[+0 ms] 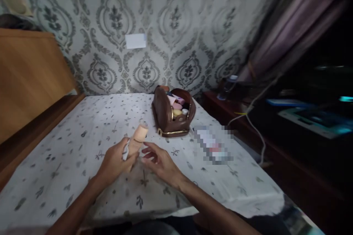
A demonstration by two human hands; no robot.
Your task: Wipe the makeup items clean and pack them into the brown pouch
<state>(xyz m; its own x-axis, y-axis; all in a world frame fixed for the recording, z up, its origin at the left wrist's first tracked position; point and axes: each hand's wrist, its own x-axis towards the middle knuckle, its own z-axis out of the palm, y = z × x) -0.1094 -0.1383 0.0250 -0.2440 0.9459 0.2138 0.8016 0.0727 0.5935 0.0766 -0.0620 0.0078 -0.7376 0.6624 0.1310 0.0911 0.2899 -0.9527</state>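
Observation:
My left hand (117, 159) is wrapped round a peach-coloured cosmetic bottle (140, 133) with a cap, held tilted above the cloth. A whitish strip shows along the bottle's side, by my fingers. Just to the right of the bottle is my right hand (160, 159), its fingers bent and apart, with nothing visible in them. Whether its fingertips touch the bottle is hard to tell. Beyond both hands a brown toiletry bag (162, 110) stands unzipped, with several pink, yellow and white items inside.
A patterned white cloth (82, 139) covers the table. To the right lies a pixelated object (213, 145). A clear bottle (227, 87) stands on the dark red ledge, near a pale cable (253, 128). A wooden board (30, 80) rises at left, and patterned wallpaper backs the table.

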